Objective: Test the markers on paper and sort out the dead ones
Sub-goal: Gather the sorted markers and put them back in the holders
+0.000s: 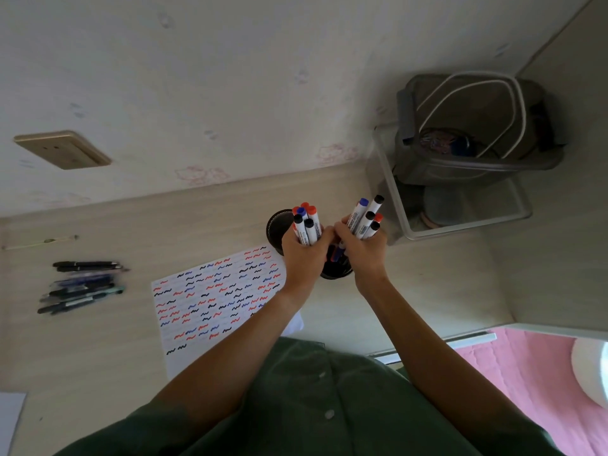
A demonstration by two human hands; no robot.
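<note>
Left hand point(304, 255) clenched round one bunch of markers point(306, 223), right hand point(362, 250) round another bunch point(367, 217), both just above a black cup point(335, 266), apparently holding more, beside the scribbled paper point(217, 297).

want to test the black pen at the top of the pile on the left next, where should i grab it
Pinch the top black pen around mid-barrel, coming straight down from above. It lies flat, lengthwise left to right, slightly apart from the other pens below it, so fingers fit on both long sides. Both hands are full of markers now.
</note>
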